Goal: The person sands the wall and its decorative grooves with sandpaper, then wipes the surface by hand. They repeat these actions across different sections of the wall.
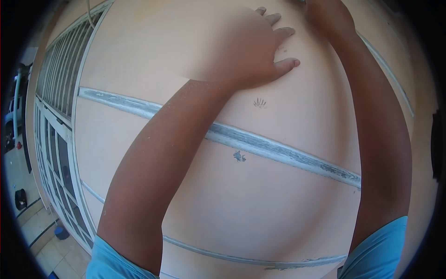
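Against a pale peach wall (288, 209), my left hand (260, 51) lies flat at the upper middle, its fingers spread toward the right. Part of its back looks blurred. At the top edge, my right hand (325, 16) is bent with its fingers curled, partly cut off by the frame. A small dark thing shows at its fingertips, too little of it to name. Below my left hand the wall has a dark scratched mark (260, 103) and a chipped grey patch (239, 156). A worn grey-white strip (278, 151) slants across the wall behind my left forearm.
On the left stand a louvred window (67, 65) and a white barred door (58, 158). A tiled floor (51, 255) lies at the lower left, with a blue container (61, 232) and a dark object (20, 199). A lower strip (223, 258) crosses the wall.
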Motion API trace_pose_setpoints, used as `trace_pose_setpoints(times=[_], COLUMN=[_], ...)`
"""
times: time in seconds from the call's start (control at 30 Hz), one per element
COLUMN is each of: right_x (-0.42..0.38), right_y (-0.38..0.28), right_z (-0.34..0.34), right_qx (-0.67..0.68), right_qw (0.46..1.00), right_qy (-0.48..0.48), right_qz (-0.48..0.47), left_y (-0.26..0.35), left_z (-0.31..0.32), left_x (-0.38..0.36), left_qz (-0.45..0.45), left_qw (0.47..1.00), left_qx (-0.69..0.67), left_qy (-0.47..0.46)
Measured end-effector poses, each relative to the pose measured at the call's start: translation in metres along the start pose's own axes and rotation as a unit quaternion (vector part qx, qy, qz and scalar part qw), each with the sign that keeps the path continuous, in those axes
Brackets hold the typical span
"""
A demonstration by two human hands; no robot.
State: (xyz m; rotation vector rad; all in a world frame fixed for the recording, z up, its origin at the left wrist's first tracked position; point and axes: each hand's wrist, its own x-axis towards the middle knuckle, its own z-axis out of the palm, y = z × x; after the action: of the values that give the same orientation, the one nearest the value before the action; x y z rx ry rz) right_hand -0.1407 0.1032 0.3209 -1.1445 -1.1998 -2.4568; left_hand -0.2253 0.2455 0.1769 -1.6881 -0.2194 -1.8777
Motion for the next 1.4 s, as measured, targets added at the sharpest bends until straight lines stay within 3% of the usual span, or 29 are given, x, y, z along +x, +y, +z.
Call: trace_pose_setpoints(times=[0.07,0.1,0.3,0.37,0.47,0.5,0.53,0.6,0.67,0.73,0.77,0.83,0.9,1.03,1.13,1.17,1.27,1.33,1.4], right_x=[0.004,0.011,-0.008,-0.027,-0.054,-0.061,-0.068,-0.083,-0.080,-0.073,-0.067,-0.065,-0.076,-0.107,-0.123,-0.127,-0.132,-0.128,-0.126], right_y=[-0.021,-0.033,-0.002,0.018,0.065,0.079,0.084,0.085,0.068,0.061,0.065,0.055,0.070,0.099,0.164,0.161,0.159,0.155,0.136], right_z=[0.003,-0.005,-0.012,-0.034,-0.034,-0.032,-0.035,-0.045,-0.044,-0.029,-0.017,-0.028,-0.035,-0.052,-0.036,-0.061,-0.064,-0.032,-0.041], right_qx=[0.031,0.050,0.018,0.012,-0.007,-0.023,-0.027,-0.012,-0.013,0.032,0.071,0.080,0.120,0.039,0.034,0.062,0.113,0.056,0.053], right_qw=[0.998,0.981,0.984,0.982,0.974,0.967,0.965,0.973,0.974,0.980,0.982,0.974,0.978,0.978,0.962,0.937,0.915,0.960,0.969], right_qy=[-0.044,-0.143,-0.155,-0.160,-0.187,-0.207,-0.209,-0.181,-0.159,-0.129,-0.120,-0.139,-0.128,-0.143,-0.152,-0.198,-0.171,-0.146,-0.148], right_qz=[0.028,0.119,0.087,0.098,0.130,0.150,0.153,0.144,0.158,0.150,0.124,0.160,0.117,0.149,0.226,0.281,0.347,0.231,0.190], left_y=[0.000,-0.001,-0.001,0.002,0.005,0.006,0.013,0.022,0.022,0.043,0.040,0.016,-0.006,-0.020,-0.011,-0.011,-0.009,-0.008,-0.009], left_z=[0.005,0.006,0.002,0.006,-0.002,-0.003,-0.012,-0.032,-0.026,-0.032,-0.019,0.014,0.032,0.045,0.041,0.038,0.033,0.039,0.042], left_x=[0.000,0.000,0.002,0.005,0.006,0.009,0.021,0.049,0.075,0.102,0.107,0.116,0.125,0.131,0.130,0.128,0.126,0.121,0.123], left_qz=[0.004,0.007,0.032,0.048,0.033,0.042,0.044,-0.044,-0.011,-0.083,-0.048,0.060,0.087,0.070,0.060,0.051,0.068,0.060,0.055], left_qw=[1.000,1.000,0.999,0.993,0.998,0.997,0.997,0.995,0.998,0.995,0.997,0.989,0.988,0.990,0.990,0.991,0.991,0.991,0.990], left_qx=[-0.007,-0.002,-0.011,0.004,0.017,0.027,0.022,0.050,0.049,-0.041,-0.048,-0.050,-0.048,-0.006,0.018,0.024,0.028,0.025,0.014], left_qy=[0.029,0.026,0.028,0.110,0.041,0.066,0.066,-0.076,-0.026,-0.023,0.044,0.125,0.119,0.121,0.123,0.122,0.109,0.116,0.126])
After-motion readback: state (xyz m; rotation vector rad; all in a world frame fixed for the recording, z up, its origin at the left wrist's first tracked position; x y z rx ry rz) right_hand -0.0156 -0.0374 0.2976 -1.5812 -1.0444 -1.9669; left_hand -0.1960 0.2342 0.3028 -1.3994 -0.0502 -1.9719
